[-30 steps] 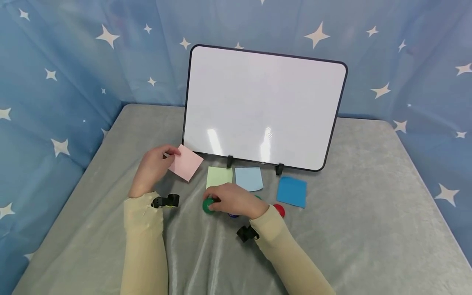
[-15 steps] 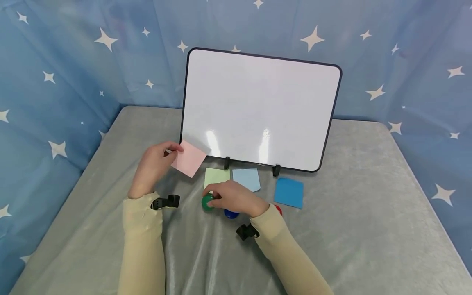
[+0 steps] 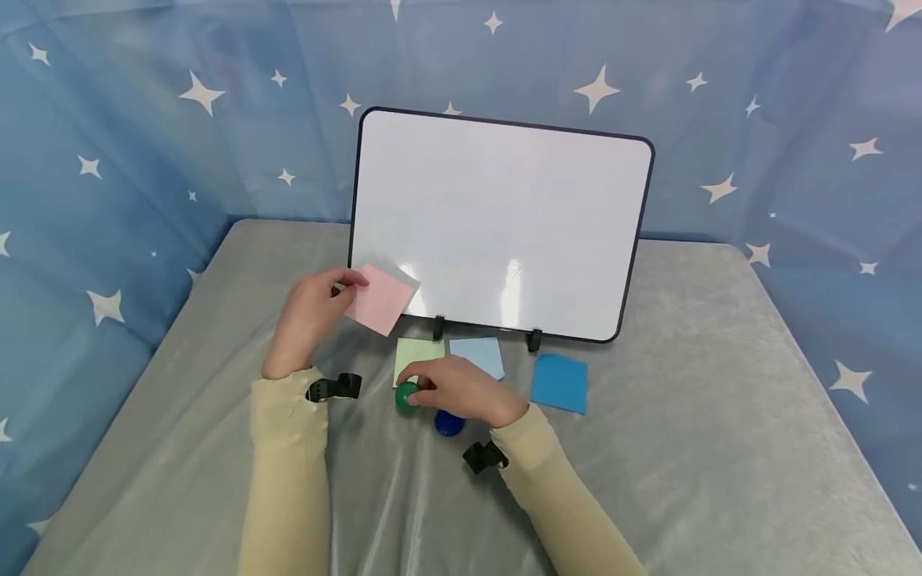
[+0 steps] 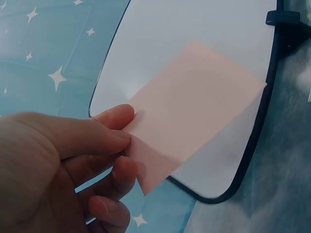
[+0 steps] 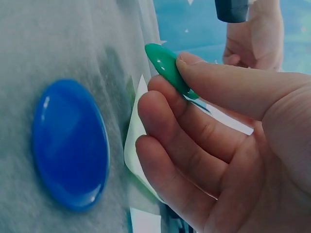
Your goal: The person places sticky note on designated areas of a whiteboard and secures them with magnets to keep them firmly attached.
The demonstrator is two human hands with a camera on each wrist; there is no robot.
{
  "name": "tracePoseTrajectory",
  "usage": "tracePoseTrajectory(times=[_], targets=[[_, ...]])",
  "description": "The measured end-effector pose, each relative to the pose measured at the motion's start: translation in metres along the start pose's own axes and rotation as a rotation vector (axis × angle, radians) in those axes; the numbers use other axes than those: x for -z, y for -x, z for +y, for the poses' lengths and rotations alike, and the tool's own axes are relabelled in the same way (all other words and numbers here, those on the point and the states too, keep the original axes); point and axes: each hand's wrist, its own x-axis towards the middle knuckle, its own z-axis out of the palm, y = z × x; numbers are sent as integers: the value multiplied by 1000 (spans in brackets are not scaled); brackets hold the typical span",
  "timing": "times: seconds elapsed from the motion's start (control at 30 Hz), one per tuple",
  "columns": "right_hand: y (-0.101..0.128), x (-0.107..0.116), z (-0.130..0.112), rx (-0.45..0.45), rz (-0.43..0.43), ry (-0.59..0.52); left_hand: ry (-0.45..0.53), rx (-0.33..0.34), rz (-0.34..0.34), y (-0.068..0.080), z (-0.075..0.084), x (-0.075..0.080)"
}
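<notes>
My left hand (image 3: 311, 314) pinches a pink sticky note (image 3: 385, 299) by one corner between thumb and fingers. The note is tilted and overlaps the lower left corner of the whiteboard (image 3: 497, 224); whether they touch, I cannot tell. In the left wrist view the same note (image 4: 194, 102) looks flat, the board behind it. My right hand (image 3: 464, 390) pinches a round green magnet (image 5: 167, 68) by its edge, raised off the cloth in the right wrist view. Below that hand a glossy blue magnet (image 3: 450, 423) lies on the grey cloth.
Light green (image 3: 419, 352) and pale blue (image 3: 479, 352) sticky notes lie below the board, both partly covered by the right hand. A darker blue note (image 3: 559, 383) lies to the right. Black clips (image 3: 534, 340) support the whiteboard's lower edge. A starry blue curtain (image 3: 497, 56) surrounds the table.
My left hand has moved up and right, bringing the pink note over the whiteboard's corner. The right hand keeps the green magnet in nearly the same place. A red magnet has gone out of sight.
</notes>
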Motion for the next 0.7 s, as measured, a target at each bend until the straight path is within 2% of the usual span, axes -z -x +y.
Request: tracePoseTrajectory(times=[0.33,0.7], targets=[[1,3,7,-25,84,23,17,-20,50,-9,8,-7],[2,6,13,-40,161,-7,95,-19,127,-18,15,-9]])
